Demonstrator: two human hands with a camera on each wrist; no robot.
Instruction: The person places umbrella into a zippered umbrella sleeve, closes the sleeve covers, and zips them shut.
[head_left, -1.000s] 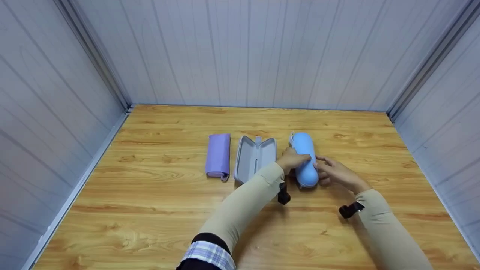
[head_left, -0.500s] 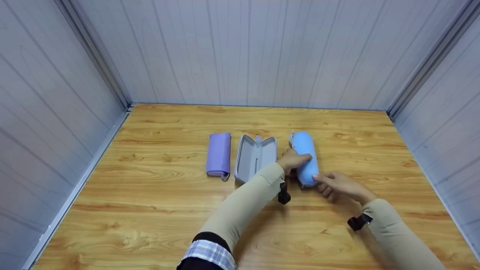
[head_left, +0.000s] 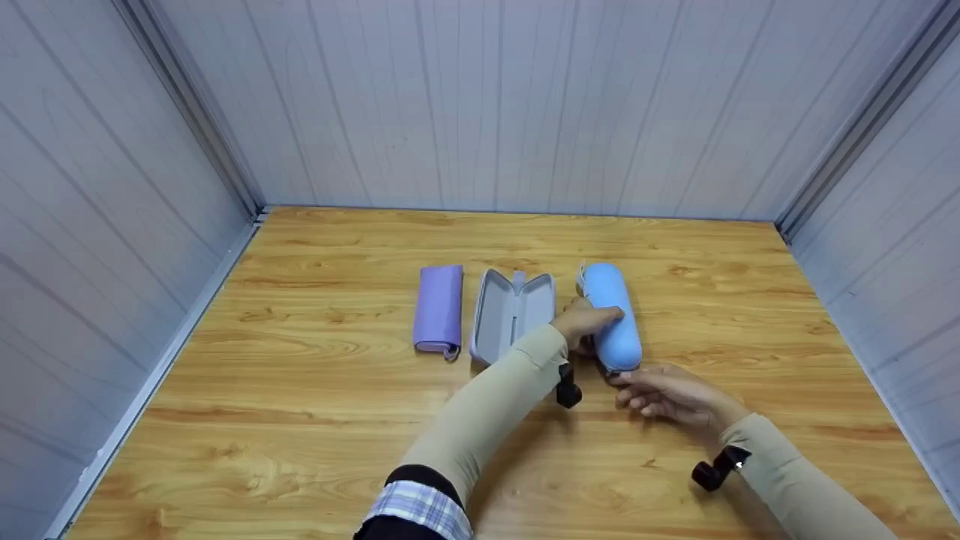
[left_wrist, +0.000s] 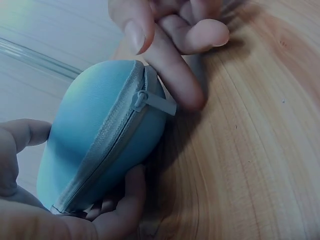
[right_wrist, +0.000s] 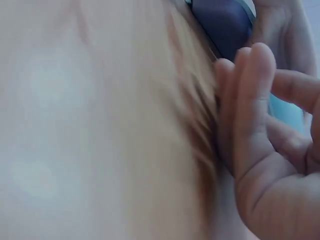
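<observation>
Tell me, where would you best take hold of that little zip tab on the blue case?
Probably pinch the zip pull at its free flat end, coming from the near end of the blue case, where it sticks out sideways; the left hand steadies the case.

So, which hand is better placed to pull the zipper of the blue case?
Probably the right hand: its fingers touch the zipper tab, while the left hand grips the blue case.

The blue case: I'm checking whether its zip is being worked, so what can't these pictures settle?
- Head view: zipper pull on the blue case too small; right hand covers that end.
- Left wrist view: right hand's fingers hide whether they pinch the pull tab.
- Right wrist view: mostly blur.
- Left hand holds the case.
</observation>
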